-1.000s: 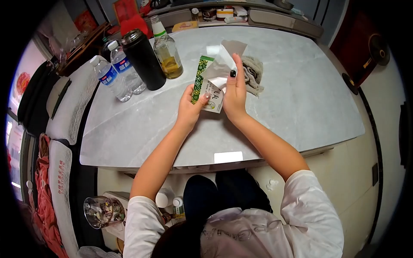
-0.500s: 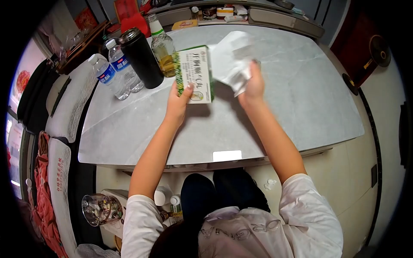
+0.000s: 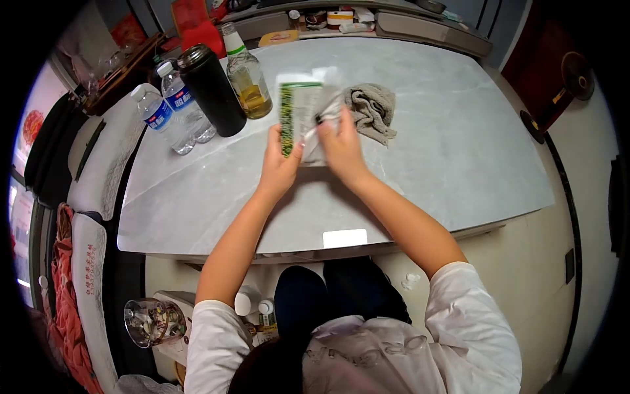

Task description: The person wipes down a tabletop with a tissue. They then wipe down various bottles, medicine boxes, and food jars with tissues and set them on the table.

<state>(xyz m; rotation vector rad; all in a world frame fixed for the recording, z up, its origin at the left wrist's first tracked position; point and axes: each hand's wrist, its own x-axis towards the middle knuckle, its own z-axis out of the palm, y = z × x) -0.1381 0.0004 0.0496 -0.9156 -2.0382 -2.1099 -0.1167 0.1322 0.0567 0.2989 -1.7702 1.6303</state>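
A grey stone-look table (image 3: 459, 157) fills the middle of the view, with a long cabinet (image 3: 430, 33) behind its far edge and a pale padded sofa (image 3: 98, 174) along the left side. Near the table's far left corner stands a tall black flask (image 3: 211, 92), with a clear glass bottle (image 3: 251, 92) just beside it on the right, holding some amber liquid. To the flask's left are two water bottles (image 3: 172, 125) with blue labels, near each other. On the floor side, left of the person's legs, is a clear tub (image 3: 133, 320) with small mixed bits inside

A flat box (image 3: 300, 108), white with a green patterned edge, is held upright above the table, between the two hands and blurred. A crumpled grey cloth (image 3: 372, 113) lies on the table beyond the right hand (image 3: 341, 146). The left hand (image 3: 281, 164) is clamped on the box's lower left edge, thumb across the front. The right hand's fingers are bent together on a thin white sheet (image 3: 317, 150) against the box's right part; blur hides its exact outline. Smallest are some white scraps (image 3: 411, 282) on the floor, right of the knees
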